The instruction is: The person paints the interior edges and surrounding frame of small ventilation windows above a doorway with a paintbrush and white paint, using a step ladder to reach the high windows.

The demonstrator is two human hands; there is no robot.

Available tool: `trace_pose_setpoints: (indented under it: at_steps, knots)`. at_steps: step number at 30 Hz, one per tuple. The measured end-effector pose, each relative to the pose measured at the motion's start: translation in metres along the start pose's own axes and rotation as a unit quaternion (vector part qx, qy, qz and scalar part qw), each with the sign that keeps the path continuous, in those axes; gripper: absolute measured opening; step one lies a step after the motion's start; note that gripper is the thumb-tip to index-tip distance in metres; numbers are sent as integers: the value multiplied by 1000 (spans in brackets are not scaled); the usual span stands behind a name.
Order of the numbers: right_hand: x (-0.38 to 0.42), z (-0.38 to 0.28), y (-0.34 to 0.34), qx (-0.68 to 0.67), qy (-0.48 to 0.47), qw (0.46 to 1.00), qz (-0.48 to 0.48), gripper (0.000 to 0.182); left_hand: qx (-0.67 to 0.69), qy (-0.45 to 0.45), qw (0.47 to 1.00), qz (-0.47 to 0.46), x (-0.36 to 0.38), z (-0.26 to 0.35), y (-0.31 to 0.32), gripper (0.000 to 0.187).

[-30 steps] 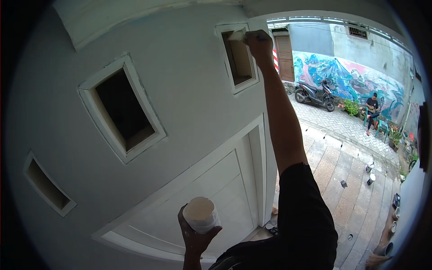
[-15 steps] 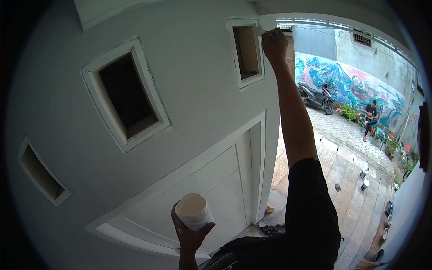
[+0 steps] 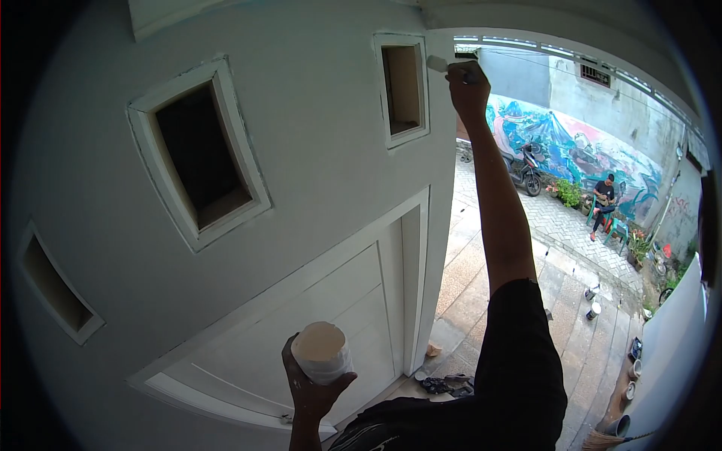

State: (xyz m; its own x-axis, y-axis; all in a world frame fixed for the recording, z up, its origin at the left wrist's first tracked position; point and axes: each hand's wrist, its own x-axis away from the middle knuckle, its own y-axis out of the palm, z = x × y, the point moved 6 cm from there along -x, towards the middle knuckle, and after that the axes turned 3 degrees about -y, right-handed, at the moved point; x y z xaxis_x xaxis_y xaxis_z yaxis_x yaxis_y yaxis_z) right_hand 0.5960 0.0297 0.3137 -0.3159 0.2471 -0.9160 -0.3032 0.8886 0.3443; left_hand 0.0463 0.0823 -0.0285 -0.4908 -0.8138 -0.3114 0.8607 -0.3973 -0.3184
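My right hand (image 3: 468,84) is raised high and grips a paintbrush (image 3: 440,64), whose bristles touch the wall's right edge beside the small framed vent opening (image 3: 402,89). My left hand (image 3: 312,387) holds up a small white container of paint (image 3: 322,352) low in front of the white door (image 3: 331,323). The grey-white wall (image 3: 301,150) fills the left of the view, with a larger framed opening (image 3: 199,154) in it.
A third opening (image 3: 53,286) is at the far left. Beyond the wall lies a paved alley (image 3: 556,240) with a parked motorcycle (image 3: 523,169), a mural wall, a seated person (image 3: 602,199), paint cans (image 3: 593,301) and shoes (image 3: 444,385) on the ground.
My right hand moved from the vent opening's top to the right, past its frame to the wall's edge. The view shifted slightly; the left hand stays with the container.
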Motion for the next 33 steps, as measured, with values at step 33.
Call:
trace_pose_setpoints:
  at_steps: [33]
  knots:
    - [355,-199,-182,51,518,815,-253,36,39,53,995,-74,-1,2,38,128]
